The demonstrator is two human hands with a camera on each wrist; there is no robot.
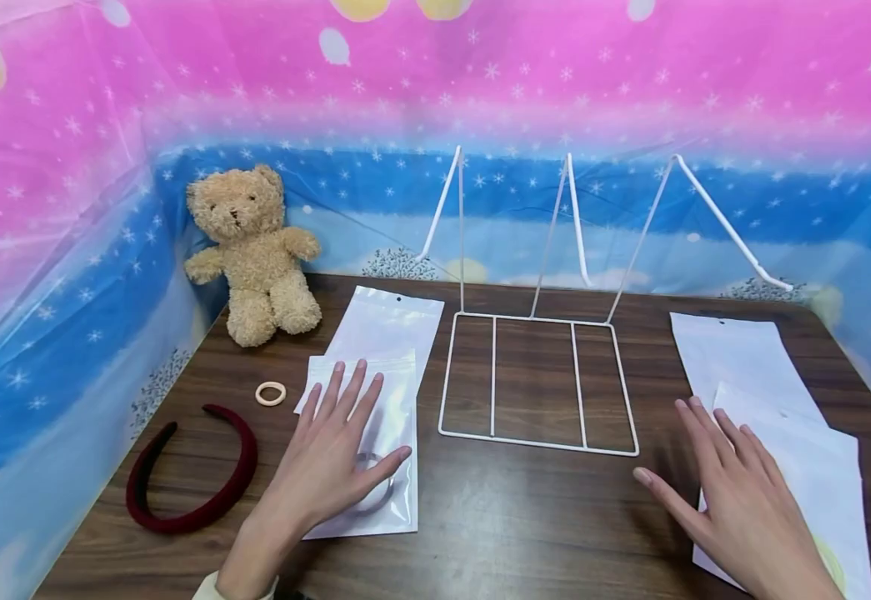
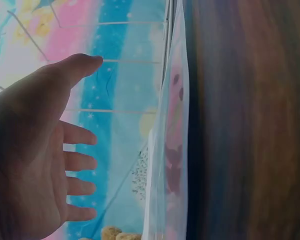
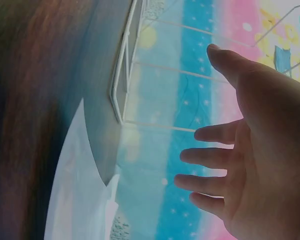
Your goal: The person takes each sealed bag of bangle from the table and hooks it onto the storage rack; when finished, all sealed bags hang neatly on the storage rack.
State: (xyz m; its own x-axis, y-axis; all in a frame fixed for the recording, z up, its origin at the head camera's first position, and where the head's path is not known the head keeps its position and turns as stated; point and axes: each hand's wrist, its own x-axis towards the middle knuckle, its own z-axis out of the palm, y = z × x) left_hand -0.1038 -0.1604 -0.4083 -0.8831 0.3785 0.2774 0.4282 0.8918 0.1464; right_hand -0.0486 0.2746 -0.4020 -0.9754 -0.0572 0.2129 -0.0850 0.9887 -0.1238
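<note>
My left hand (image 1: 337, 458) is spread with straight fingers over a glossy white zip pouch (image 1: 397, 512); in the left wrist view a gap shows between palm and pouch. A round item shows faintly through the pouch, partly behind the thumb. Another white pouch (image 1: 386, 321) lies partly under it. My right hand (image 1: 743, 500), fingers also extended and holding nothing, hovers over the white packets at right: a front packet (image 1: 828, 475) overlaps a rear packet (image 1: 735, 354). Between the hands, farther back, stands a white wire rack (image 1: 538, 443) with three upright bent arms.
A tan teddy bear (image 1: 251, 258) sits at the back left against the printed curtain (image 1: 375, 192). Nearer on the left lie a small wooden ring (image 1: 260, 400) and a dark red headband (image 1: 243, 467). Everything stands on a dark wooden table (image 1: 510, 525).
</note>
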